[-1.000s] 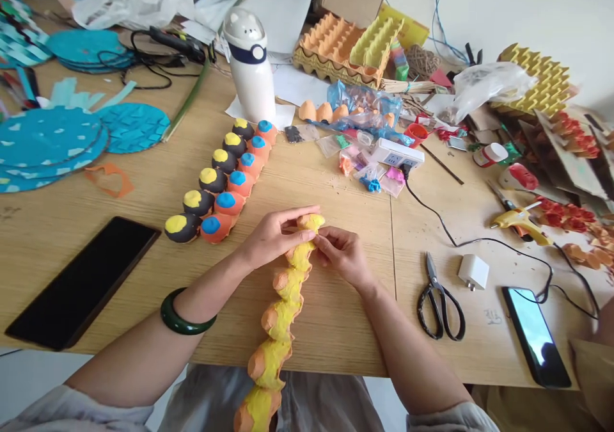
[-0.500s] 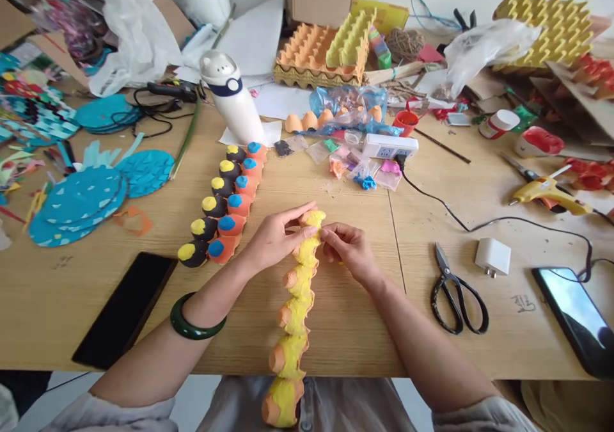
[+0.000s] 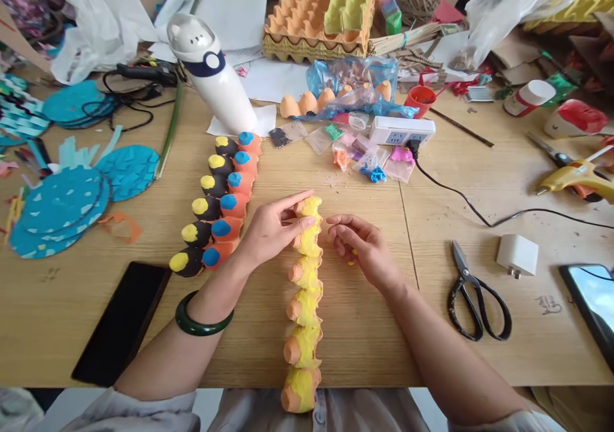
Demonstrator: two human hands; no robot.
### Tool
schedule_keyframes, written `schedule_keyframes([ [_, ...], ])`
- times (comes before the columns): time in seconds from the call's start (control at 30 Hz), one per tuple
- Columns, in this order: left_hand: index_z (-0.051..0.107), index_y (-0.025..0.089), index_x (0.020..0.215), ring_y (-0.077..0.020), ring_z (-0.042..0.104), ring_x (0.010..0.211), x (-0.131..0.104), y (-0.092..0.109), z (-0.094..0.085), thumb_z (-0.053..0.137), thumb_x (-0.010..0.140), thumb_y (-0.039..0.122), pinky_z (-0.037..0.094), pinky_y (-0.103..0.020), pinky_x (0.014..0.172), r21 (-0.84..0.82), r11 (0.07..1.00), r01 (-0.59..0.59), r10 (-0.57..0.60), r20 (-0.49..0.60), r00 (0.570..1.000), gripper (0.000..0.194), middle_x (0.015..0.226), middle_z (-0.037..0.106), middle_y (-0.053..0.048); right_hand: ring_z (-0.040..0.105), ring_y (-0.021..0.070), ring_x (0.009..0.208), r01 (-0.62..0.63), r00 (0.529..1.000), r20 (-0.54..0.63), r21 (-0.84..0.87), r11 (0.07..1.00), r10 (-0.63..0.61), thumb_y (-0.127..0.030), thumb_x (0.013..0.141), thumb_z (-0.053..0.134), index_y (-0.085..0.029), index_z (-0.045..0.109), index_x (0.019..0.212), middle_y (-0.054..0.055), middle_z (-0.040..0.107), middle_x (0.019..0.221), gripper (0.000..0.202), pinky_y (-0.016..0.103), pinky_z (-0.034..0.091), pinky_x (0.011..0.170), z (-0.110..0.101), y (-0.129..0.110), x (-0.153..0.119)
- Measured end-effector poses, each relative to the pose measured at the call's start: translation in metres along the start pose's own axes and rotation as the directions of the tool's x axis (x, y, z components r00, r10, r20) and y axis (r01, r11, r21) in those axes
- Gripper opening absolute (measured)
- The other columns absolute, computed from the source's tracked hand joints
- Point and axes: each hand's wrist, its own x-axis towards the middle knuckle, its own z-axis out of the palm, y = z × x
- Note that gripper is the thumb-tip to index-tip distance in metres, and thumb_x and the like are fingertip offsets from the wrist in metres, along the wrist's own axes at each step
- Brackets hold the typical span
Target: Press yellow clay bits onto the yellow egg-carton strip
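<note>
Pressing fingertips on the far end of the long yellow-painted egg-carton strip [image 3: 305, 278], the left hand [image 3: 268, 230] is steadying it; the right hand [image 3: 364, 249] is hovering beside, fingers loosely curled, grasping nothing.

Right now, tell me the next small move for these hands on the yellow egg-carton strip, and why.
Probably bring the right hand back to the far end of the yellow strip. The left hand rests its fingers on that top cup, while the right sits just beside it, not touching, with something small and yellow, too small to make out, at its fingers. The strip's near end overhangs the table edge.
</note>
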Motion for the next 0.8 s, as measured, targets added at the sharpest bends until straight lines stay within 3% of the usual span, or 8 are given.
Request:
schedule_keyframes([
  [0.13,0.059,0.019,0.147,-0.0283,0.072,0.116,-0.005,-0.003,0.004,0.081,0.083,0.04,0.062,-0.036,0.093,-0.09,0.996,0.013,-0.01,0.033,0.999,0.071,0.139,0.069,-0.012,0.047,0.0075,0.054,0.048,0.998,0.043,-0.069,0.996,-0.045,-0.048,0.086,0.077,-0.017,0.071,0.105,0.0,0.067,0.076,0.037,0.023,0.032,0.046,0.004,0.006,0.0],
  [0.27,0.055,0.019,0.15,-0.03,0.066,0.129,-0.011,-0.005,0.01,0.078,0.087,0.035,0.059,-0.038,0.103,-0.178,0.984,0.031,-0.014,0.1,0.995,0.069,0.154,0.058,-0.012,0.043,0.0063,0.051,0.094,0.994,0.065,-0.073,0.993,-0.09,-0.051,0.087,0.076,-0.017,0.07,0.091,-0.001,0.067,0.071,0.035,0.024,0.034,0.048,0.006,0.011,0.001],
  [0.43,0.056,0.021,0.15,-0.0295,0.063,0.134,-0.011,-0.004,0.011,0.077,0.089,0.033,0.052,-0.041,0.114,-0.211,0.977,0.016,0.012,0.128,0.992,0.065,0.153,0.059,-0.011,0.044,0.0056,0.05,0.131,0.99,0.052,-0.03,0.991,-0.129,-0.049,0.088,0.075,-0.017,0.069,0.085,0.0,0.068,0.07,0.033,0.024,0.034,0.048,0.005,0.009,0.0],
  [0.8,0.058,0.019,0.148,-0.0275,0.062,0.134,-0.012,-0.003,0.011,0.075,0.09,0.03,0.056,-0.035,0.11,-0.19,0.982,0.002,0.025,0.14,0.99,0.061,0.152,0.06,-0.011,0.043,0.0055,0.048,0.107,0.994,0.02,-0.012,0.994,-0.107,-0.05,0.085,0.078,-0.016,0.07,0.083,0.0,0.068,0.068,0.035,0.024,0.032,0.046,0.005,0.01,0.001],
])
